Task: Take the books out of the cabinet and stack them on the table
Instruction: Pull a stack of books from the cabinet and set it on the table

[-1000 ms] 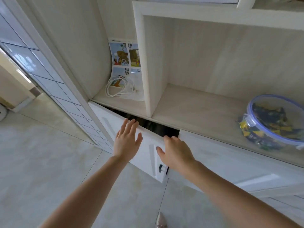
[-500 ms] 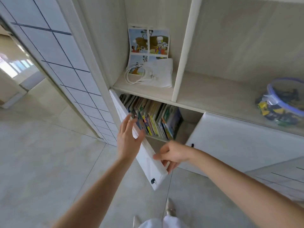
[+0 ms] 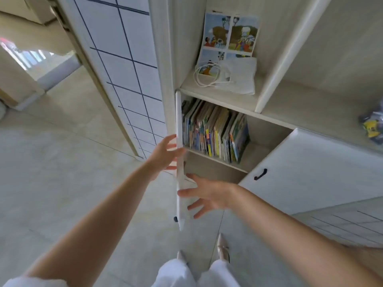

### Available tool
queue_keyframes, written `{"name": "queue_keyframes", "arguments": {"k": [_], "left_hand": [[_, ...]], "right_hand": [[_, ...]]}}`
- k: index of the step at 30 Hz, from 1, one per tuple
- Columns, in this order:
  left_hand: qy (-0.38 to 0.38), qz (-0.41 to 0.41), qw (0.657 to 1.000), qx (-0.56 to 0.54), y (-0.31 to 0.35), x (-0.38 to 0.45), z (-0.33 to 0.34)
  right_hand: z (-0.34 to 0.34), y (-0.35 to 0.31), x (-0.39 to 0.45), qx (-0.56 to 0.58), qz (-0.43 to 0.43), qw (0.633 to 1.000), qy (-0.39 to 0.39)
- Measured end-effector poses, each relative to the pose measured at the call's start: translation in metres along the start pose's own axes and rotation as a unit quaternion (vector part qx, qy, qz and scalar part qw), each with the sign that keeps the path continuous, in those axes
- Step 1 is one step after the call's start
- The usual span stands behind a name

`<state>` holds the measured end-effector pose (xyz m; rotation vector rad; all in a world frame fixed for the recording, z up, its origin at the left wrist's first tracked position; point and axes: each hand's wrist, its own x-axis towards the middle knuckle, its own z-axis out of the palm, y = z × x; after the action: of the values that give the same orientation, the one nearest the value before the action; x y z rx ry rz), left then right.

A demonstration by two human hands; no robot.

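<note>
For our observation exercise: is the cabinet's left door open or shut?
Open. The left door stands edge-on to the camera, swung clear, exposing the upright books inside.

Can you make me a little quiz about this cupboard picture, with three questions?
1. True or false: the left door of the cabinet is swung open.
2. Where are the books? A) on the floor B) standing in a row on the shelf behind the open door C) in the right hand
3. What coiled thing lies on the open shelf above the books?

Key: 1 true. 2 B; the right hand is spread and holds nothing, and the left hand is at the door's edge. 3 A white cable, on a white cloth.
</note>
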<state>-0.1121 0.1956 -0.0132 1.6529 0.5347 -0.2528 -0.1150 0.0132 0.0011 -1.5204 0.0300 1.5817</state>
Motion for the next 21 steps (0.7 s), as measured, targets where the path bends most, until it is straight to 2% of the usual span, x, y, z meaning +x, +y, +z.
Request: {"name": "queue_keyframes", "arguments": {"k": [3, 9, 12, 17, 21], "left_hand": [[0.000, -0.014, 1.000, 0.012, 0.005, -0.005, -0.028], [-0.022, -0.036, 0.995, 0.088, 0.008, -0.004, -0.091], [-0.009, -0.033, 0.996, 0.078, 0.014, -0.004, -0.111], [0.016, -0.014, 0.984, 0.179, 0.016, 0.001, -0.137], [0.031, -0.010, 0.979, 0.200, 0.021, 0.006, -0.149]], "right_hand": [[0.044, -0.010, 0.026, 0.009, -0.023, 1.000, 0.008], [0.126, -0.042, 0.066, 0.017, -0.049, 0.994, 0.091], [0.151, -0.058, 0.087, 0.052, -0.075, 0.989, 0.113], [0.169, -0.082, 0.104, 0.103, -0.073, 0.988, 0.084], [0.158, -0.098, 0.113, 0.117, -0.069, 0.989, 0.065]]}}
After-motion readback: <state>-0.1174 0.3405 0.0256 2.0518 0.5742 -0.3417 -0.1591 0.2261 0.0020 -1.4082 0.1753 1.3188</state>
